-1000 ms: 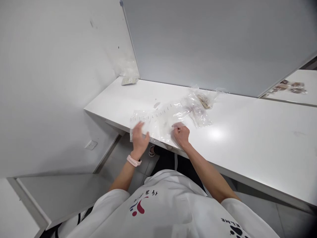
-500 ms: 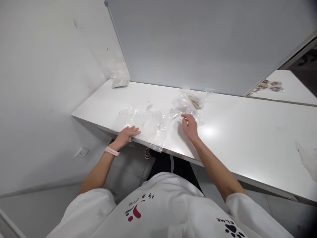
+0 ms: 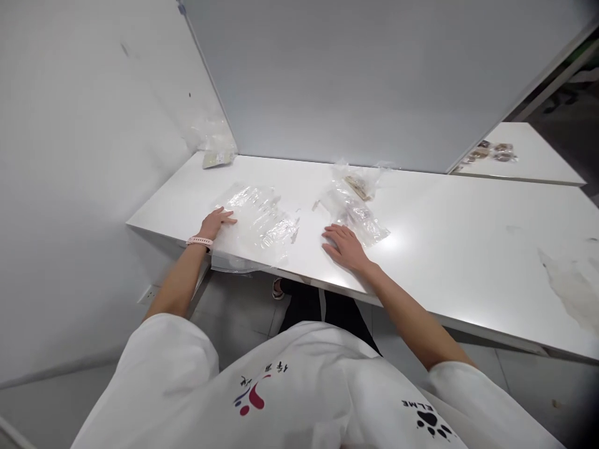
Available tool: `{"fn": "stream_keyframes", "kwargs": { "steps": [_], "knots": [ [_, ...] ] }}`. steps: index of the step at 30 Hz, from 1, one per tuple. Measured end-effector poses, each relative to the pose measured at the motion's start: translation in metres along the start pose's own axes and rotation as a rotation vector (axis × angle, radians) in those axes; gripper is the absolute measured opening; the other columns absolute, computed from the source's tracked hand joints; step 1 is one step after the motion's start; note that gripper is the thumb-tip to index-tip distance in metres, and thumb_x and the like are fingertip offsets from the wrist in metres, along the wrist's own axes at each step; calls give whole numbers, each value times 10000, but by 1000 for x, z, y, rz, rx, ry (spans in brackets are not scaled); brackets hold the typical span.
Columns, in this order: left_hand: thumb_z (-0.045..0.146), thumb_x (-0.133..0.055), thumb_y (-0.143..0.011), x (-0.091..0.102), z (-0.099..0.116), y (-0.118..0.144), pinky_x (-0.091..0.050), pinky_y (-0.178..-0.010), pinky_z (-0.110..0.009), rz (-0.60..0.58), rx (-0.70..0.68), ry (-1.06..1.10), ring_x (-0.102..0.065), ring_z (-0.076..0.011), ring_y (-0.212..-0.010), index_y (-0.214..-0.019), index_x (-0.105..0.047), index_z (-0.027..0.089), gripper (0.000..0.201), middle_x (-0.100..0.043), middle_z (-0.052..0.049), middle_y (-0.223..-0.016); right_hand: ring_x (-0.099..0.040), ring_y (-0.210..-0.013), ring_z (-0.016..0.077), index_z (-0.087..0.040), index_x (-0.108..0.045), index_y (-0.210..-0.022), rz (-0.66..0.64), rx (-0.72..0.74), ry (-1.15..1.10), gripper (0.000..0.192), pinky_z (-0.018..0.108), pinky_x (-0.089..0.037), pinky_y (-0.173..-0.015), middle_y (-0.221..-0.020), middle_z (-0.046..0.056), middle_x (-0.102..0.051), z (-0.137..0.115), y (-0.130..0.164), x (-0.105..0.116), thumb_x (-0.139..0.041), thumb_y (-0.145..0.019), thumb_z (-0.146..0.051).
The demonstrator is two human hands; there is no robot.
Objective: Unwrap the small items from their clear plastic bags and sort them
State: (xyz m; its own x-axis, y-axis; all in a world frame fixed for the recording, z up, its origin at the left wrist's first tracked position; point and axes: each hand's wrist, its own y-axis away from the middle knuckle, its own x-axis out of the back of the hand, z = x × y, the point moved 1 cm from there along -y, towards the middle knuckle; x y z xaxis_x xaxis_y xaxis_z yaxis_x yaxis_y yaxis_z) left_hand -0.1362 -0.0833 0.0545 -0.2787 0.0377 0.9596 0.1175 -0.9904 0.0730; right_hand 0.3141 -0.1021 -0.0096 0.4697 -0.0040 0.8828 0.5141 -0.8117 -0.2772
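Plastic sheet (image 3: 257, 218): lies flat near the worktop (image 3: 468, 237) edge, your left hand (image 3: 215, 222) spread open on its corner. Your right hand (image 3: 344, 246) rests flat, empty, beside a crumpled bag (image 3: 355, 209).

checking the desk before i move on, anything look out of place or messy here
Slightly. The clear plastic sheet under the left hand is crumpled and sags over the desk's front edge. A second heap of plastic bags lies rumpled beyond the right hand, which rests flat. Nothing looks spilled or broken.
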Motion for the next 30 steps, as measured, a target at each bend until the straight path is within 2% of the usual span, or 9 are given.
{"fn": "stream_keyframes", "kwargs": {
  "steps": [4, 8, 13, 16, 18, 20, 23, 26, 30],
  "knots": [
    [136, -477, -802, -22, 7, 7, -332, -1201, -413, 45, -31, 32, -390, -263, -1467, -1230, -723, 151, 493, -537, -50, -1491, -466, -1404, 253, -262, -650, -1228, -16, -9, -82, 381, 481, -302, -1193, -1399, 60, -615, 13, 71, 28, -437, -988, -468],
    [86, -502, -712, -31, 14, 13, -314, -1223, -419, 33, -38, 44, -368, -261, -1480, -1298, -690, 171, 622, -511, -37, -1514, -535, -1343, 262, -283, -703, -1029, 48, -113, -232, 311, 502, -314, -1189, -1273, 37, -694, 33, 118, 51, -502, -963, -510],
    [148, -582, -762, -2, 20, 16, -312, -1207, -522, -71, -22, -33, -400, -337, -1451, -1088, -772, 215, 384, -606, -44, -1427, -620, -1237, 278, -301, -707, -882, 130, -189, -375, 252, 541, -348, -1172, -1079, 22, -754, 47, 140, 64, -561, -917, -503],
    [113, -578, -788, 18, 33, 21, -171, -1216, -648, 54, -3, -145, -331, -400, -1472, -1014, -767, 171, 300, -569, -79, -1461, -655, -1161, 272, -303, -714, -934, 292, -230, -304, 238, 522, -429, -1093, -1047, 31, -755, 46, 144, 74, -540, -933, -465],
    [103, -517, -830, 19, 54, 29, -210, -1222, -623, 135, -66, -109, -337, -372, -1472, -1096, -745, 178, 359, -542, -60, -1488, -617, -1204, 285, -293, -714, -1049, 429, -299, -131, 278, 525, -414, -1084, -1166, 63, -726, 51, 143, 82, -527, -945, -470],
    [141, -461, -891, 5, 89, 41, -340, -1196, -552, 168, -183, 3, -437, -323, -1414, -1173, -725, 222, 395, -569, -28, -1459, -521, -1303, 332, -264, -663, -1234, 497, -398, 49, 431, 556, -366, -1096, -1363, 110, -626, 65, 140, 91, -560, -915, -535],
    [222, -443, -967, -41, 172, 68, -429, -1154, -490, 118, -416, 178, -547, -273, -1318, -1227, -707, 262, 372, -618, -25, -1402, -450, -1319, 392, -231, -517, -1435, 374, -541, 123, 727, 580, -378, -1038, -1506, 153, -486, 96, 130, 94, -589, -844, -649],
    [241, -474, -1002, -101, 275, 99, -393, -1188, -459, -16, -739, 238, -485, -243, -1394, -1283, -667, 242, 341, -580, -32, -1454, -462, -1252, 373, -252, -495, -1453, 236, -616, 91, 705, 550, -391, -1001, -1461, 128, -531, 117, 123, 85, -514, -876, -657],
    [331, -524, -996, -161, 386, 126, -258, -1227, -551, -84, -1006, 67, -296, -285, -1512, -1393, -580, 242, 410, -416, -85, -1585, -448, -1247, 342, -267, -516, -1440, 271, -636, 116, 624, 512, -379, -1013, -1442, 96, -551, 122, 123, 75, -460, -922, -611]
  ]
}}
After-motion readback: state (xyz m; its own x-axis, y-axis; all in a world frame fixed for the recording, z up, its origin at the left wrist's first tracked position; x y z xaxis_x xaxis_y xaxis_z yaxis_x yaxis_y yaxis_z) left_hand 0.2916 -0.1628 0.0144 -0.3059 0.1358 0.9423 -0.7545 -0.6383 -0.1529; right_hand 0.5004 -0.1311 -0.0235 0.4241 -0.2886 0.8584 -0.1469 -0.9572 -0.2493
